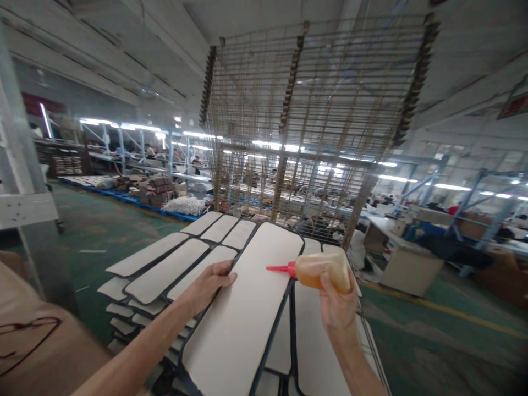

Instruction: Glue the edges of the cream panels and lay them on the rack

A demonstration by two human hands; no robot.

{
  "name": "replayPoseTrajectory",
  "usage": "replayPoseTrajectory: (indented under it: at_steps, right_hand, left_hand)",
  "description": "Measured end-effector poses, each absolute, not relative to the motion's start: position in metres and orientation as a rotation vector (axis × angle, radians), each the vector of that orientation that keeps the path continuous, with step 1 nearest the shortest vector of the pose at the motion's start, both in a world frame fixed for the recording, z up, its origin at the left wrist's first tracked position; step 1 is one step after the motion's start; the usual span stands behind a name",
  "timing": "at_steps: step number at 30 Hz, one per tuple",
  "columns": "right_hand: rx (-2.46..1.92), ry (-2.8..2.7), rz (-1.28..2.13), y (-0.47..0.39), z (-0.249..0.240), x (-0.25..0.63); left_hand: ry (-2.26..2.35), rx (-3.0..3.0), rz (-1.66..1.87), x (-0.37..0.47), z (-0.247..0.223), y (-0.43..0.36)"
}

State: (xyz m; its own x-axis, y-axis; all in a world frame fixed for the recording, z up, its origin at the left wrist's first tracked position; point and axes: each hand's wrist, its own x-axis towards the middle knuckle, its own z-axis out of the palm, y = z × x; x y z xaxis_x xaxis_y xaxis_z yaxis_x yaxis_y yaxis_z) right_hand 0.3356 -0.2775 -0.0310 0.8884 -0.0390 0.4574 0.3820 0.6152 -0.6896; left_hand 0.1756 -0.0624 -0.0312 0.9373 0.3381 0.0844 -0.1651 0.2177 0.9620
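Observation:
My right hand point(340, 305) is wrapped round a squeeze bottle point(315, 269) of amber liquid, tipped sideways. Its red nozzle point(278, 268) points left over a long white panel point(247, 291) with dark edges; whether the tip touches the surface I cannot tell. At the left edge of this panel, my left hand point(214, 283) grips the rim between thumb and fingers. The panel lies on top of layers of similar white panels point(167, 272) with dark borders, spread to the left and right beneath it.
A tall wire rack point(313, 110) rises behind the panels. On the left stands a metal post point(25, 165), with a wooden-looking surface carrying eyeglasses point(31, 330) below it. Pallets with stacked goods point(152, 190) line the back left; a workbench point(408, 253) stands at right.

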Motion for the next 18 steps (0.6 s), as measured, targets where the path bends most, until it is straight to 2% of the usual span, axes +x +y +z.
replayPoseTrajectory:
  at_steps: [5, 7, 14, 18]
  right_hand:
    - [-1.036, -0.502, -0.160, -0.291, -0.086, 0.288]
    - [-1.066, -0.541, -0.159, -0.292, -0.090, 0.280]
    - [-0.935, -0.429, -0.428, -0.274, -0.010, 0.359]
    - [-1.006, -0.477, -0.384, -0.272, -0.023, 0.350]
  left_hand:
    - [0.214, 1.291, 0.349, 0.187, -0.031, -0.055]
    - [0.215, 1.307, 0.358, 0.190, -0.032, -0.053]
    - [0.103, 1.391, 0.318, 0.191, -0.030, -0.070]
    - [0.122, 1.375, 0.358, 0.196, -0.025, -0.076]
